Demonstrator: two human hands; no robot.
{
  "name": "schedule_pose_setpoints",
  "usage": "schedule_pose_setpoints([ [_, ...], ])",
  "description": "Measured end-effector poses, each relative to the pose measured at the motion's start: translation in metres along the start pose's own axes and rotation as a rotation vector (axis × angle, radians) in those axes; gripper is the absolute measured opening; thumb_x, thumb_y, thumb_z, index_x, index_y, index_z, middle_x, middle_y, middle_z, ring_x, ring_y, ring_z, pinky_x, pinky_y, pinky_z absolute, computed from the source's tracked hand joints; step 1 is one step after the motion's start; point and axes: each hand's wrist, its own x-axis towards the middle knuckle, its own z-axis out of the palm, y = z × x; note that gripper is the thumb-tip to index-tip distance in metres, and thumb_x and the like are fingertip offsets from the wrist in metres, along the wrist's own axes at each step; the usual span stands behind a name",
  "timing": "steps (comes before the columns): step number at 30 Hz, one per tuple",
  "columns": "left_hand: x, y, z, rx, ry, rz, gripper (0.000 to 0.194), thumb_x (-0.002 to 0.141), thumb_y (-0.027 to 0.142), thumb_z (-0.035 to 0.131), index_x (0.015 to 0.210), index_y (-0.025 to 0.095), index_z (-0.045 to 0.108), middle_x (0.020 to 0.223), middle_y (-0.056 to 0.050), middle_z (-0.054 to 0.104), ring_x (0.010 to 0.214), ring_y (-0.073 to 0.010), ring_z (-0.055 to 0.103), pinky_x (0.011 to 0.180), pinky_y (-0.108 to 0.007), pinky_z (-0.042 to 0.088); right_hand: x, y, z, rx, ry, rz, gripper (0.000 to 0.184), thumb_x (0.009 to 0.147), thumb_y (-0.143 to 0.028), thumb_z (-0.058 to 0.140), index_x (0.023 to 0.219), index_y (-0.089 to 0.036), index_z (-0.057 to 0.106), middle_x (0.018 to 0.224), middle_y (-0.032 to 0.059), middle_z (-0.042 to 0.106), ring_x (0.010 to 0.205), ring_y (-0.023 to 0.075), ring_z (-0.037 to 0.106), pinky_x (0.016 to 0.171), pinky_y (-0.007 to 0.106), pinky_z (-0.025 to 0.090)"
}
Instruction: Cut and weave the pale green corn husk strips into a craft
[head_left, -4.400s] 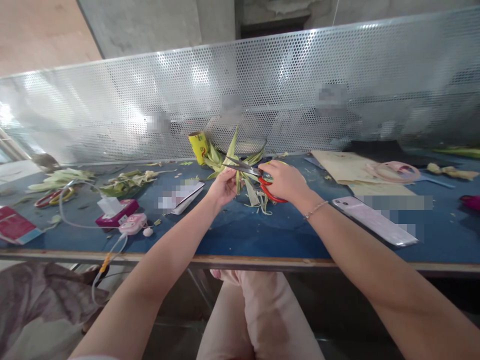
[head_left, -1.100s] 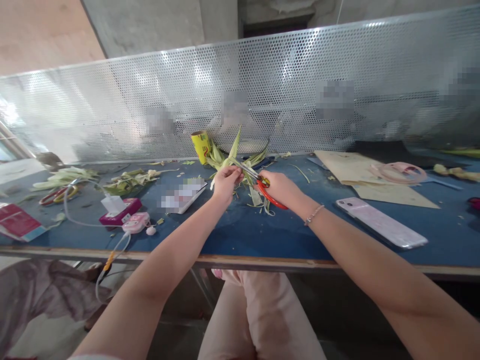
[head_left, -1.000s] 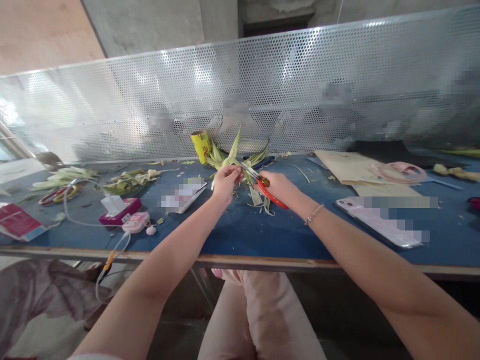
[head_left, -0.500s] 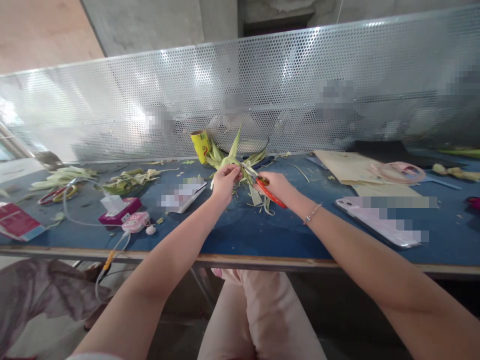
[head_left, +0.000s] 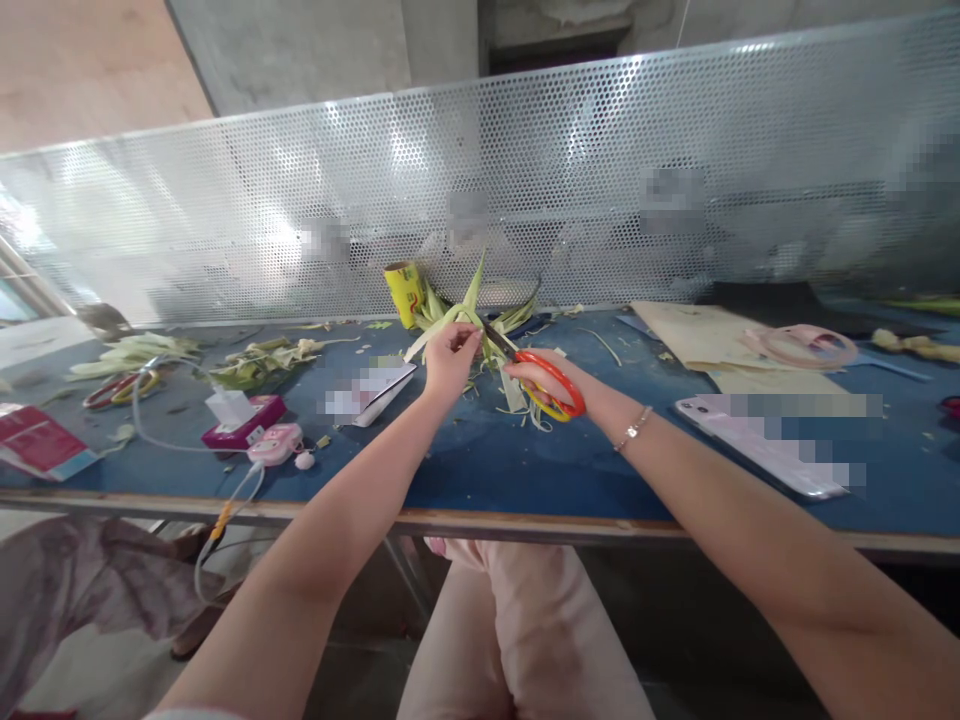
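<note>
My left hand (head_left: 451,358) pinches a pale green corn husk (head_left: 472,290) whose pointed leaves stick up and out past the fingers. In my right hand (head_left: 544,372) is a pair of scissors (head_left: 551,378) with red and yellow handles. Their dark blades point up and left, close to the husk at my left fingertips. Whether the blades touch it I cannot tell. Cut husk strips (head_left: 516,395) lie on the blue table just below the two hands. Behind them, more husk leaves rest by a mesh basket or dish (head_left: 495,292).
A yellow tube (head_left: 405,293) stands at the back. Phones lie left (head_left: 375,392) and right (head_left: 761,445). A purple power strip (head_left: 244,424), husk piles (head_left: 259,362), other scissors (head_left: 124,388), brown paper (head_left: 694,335) and a pink tape roll (head_left: 802,346) share the table. A perforated metal screen (head_left: 525,180) closes the back.
My right hand has turned, so both scissor handles now show and the blades look darker and steeper. My left hand stays nearly in place, still on the husk.
</note>
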Motion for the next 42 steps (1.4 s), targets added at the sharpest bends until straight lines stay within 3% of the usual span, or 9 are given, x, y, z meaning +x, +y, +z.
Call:
schedule_pose_setpoints([
  [7,0.009,-0.002,-0.012,0.409,-0.054,0.267,0.011,0.073,0.008,0.063,0.072,0.017,0.069,0.07,0.0,0.068,0.064,-0.011,0.06,0.066,-0.024,0.047,0.004,0.007,-0.006,0.139,-0.102,0.022,0.031,0.078,-0.046,0.062,0.072,-0.019,0.049,0.048,-0.0074,0.042,0.035,0.0055,0.034,0.038,0.022,0.026],
  [12,0.015,-0.001,-0.02,0.718,-0.184,0.514,0.014,0.079,0.012,0.06,0.079,0.018,0.072,0.08,-0.003,0.073,0.077,-0.0151,0.066,0.077,-0.027,0.049,0.01,0.018,-0.012,0.213,-0.23,0.033,0.032,0.079,-0.05,0.061,0.078,-0.02,0.051,0.05,-0.0061,0.044,0.037,0.0071,0.035,0.039,0.023,0.029],
  [15,0.017,0.003,-0.023,0.796,-0.246,0.583,0.016,0.08,0.012,0.059,0.082,0.018,0.074,0.086,-0.005,0.075,0.084,-0.0171,0.068,0.08,-0.027,0.05,0.012,0.022,-0.014,0.231,-0.272,0.029,0.029,0.08,-0.047,0.06,0.077,-0.02,0.049,0.051,-0.0053,0.045,0.038,0.0078,0.036,0.039,0.024,0.029],
  [25,0.019,0.002,-0.028,0.877,-0.316,0.615,0.02,0.081,0.011,0.058,0.087,0.019,0.075,0.092,-0.005,0.075,0.089,-0.0188,0.068,0.081,-0.028,0.05,0.004,0.011,-0.019,0.178,-0.31,0.026,0.024,0.091,-0.035,0.045,0.076,-0.017,0.051,0.051,-0.0055,0.043,0.035,0.0054,0.036,0.04,0.022,0.029],
  [42,0.015,0.008,-0.025,0.959,-0.295,0.553,0.017,0.082,0.015,0.057,0.088,0.018,0.073,0.093,-0.005,0.075,0.089,-0.0191,0.068,0.081,-0.029,0.049,0.005,0.008,-0.018,0.048,-0.168,0.074,0.024,0.086,-0.03,0.051,0.066,-0.018,0.047,0.044,-0.0055,0.039,0.032,0.0061,0.034,0.035,0.021,0.026],
])
